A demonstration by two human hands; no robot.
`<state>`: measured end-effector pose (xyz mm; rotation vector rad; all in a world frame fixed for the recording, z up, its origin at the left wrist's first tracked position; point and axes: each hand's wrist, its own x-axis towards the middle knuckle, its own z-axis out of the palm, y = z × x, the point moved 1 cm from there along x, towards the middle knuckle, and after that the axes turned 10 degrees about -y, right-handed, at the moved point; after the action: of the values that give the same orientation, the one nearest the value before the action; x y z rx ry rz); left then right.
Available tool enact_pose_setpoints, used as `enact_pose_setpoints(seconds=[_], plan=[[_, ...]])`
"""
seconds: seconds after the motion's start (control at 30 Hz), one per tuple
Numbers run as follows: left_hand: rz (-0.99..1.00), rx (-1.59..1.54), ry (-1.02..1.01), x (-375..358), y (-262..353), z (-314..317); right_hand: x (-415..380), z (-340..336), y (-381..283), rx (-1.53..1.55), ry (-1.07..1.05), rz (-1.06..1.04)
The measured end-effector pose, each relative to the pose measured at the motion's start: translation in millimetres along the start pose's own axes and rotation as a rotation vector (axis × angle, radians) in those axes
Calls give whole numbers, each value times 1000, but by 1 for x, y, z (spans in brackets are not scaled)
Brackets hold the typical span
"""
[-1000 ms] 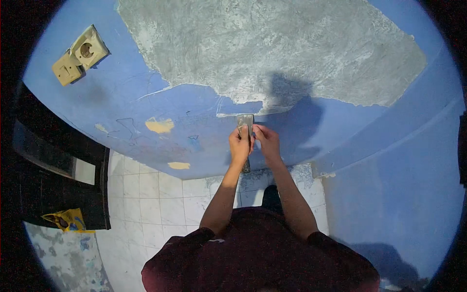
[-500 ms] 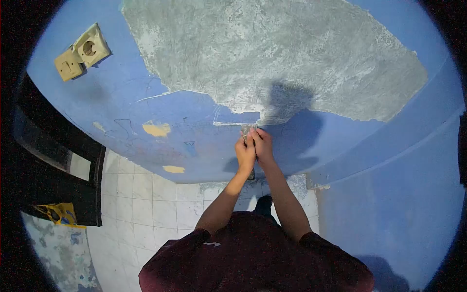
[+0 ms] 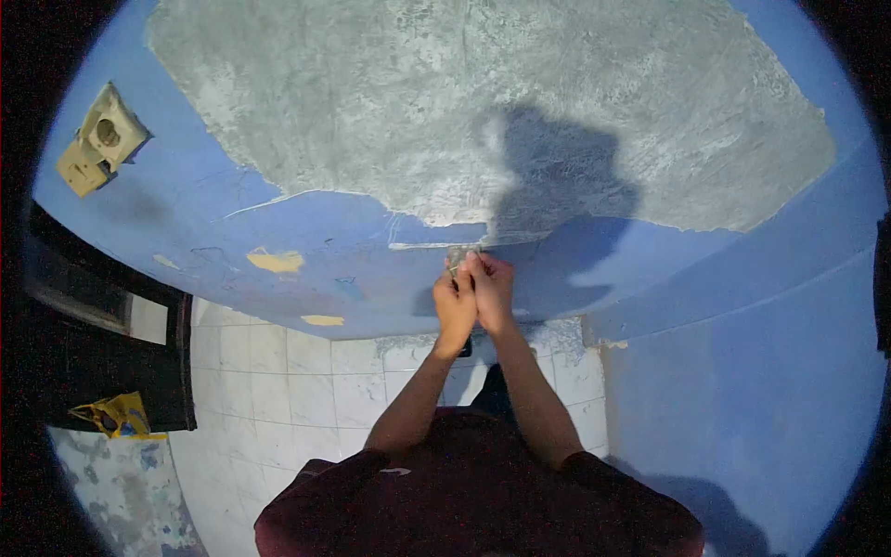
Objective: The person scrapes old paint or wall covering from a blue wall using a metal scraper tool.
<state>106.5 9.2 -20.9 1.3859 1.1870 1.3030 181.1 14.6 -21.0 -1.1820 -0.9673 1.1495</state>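
Scraper (image 3: pixel 455 252), flat metal blade uppermost: located just below the lower edge of the gray patch (image 3: pixel 371 111), close to the white scored line (image 3: pixel 436 247). Points blade up, dark lower end (image 3: pixel 466 347) toward the floor, apparently to keep the broad edge facing the line. Contact between blade and blue wall (image 3: pixel 677 260): cannot tell.

Left hand (image 3: pixel 454 306): below the gray patch, closed on the scraper near the blade, thumb upward. Probably serves as the main support, with short reach to the edge for fine control. Right hand (image 3: pixel 493 286): directly beside the left, fingers drawn together and pinching at the blade. Likely adds steadiness against twisting. Exact finger placement partly hidden by the overlap of both hands.

Forearms extended upward from the body and converging below the gray patch, apparently for even, centered force. Casts a shadow (image 3: pixel 568 176) across the right part of the gray patch.

Surroundings, relative to the gray patch: wall socket (image 3: pixel 109 133) to the left, apparently fixed there for wall access; pale yellow spots (image 3: pixel 276 261) (image 3: pixel 323 320) lower left; yellow bag (image 3: pixel 125 415) farther down and left; tiled floor (image 3: pixel 306 371) below.
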Motion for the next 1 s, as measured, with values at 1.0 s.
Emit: enact_pose_setpoints(seconds=[1.0], plan=[[82,5,-128,11,-5,-14,3,5,-4,134,3,-135]])
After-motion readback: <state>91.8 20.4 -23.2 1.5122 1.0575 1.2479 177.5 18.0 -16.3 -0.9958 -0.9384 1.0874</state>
